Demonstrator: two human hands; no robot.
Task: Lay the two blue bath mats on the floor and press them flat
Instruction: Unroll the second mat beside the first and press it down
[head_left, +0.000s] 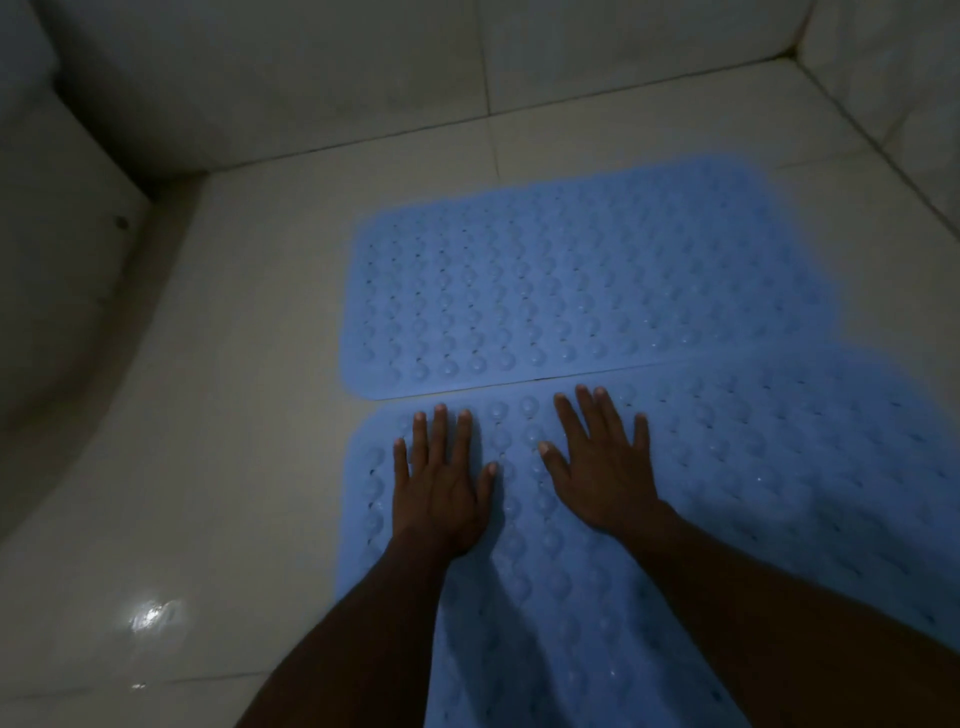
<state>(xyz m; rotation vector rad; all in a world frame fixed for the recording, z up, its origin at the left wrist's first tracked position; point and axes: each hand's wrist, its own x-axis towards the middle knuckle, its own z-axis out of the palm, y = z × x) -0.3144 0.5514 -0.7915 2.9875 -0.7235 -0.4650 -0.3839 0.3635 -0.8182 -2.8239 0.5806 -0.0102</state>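
Two hands, left (441, 486) and right (605, 467), flat and spread on near mat (727, 493), its edge touching far mat (571, 270); bare floor (234, 415) leftward

- Only one view here, a head-worn wide-angle cam looking forward and steeply down at the tiled floor (249, 467).
- It sits pretty close: both forearms come in from the bottom edge, with the left hand (441, 488) and right hand (602, 467) around mid-frame.
- The near mat (727, 493) runs off the bottom and right edges, while the far mat (571, 280) fits almost whole.
- Facing a corner: the wall (311, 78) fills the top, bent by the lens.
- Dim light and soft edges, so far detail is mushy.
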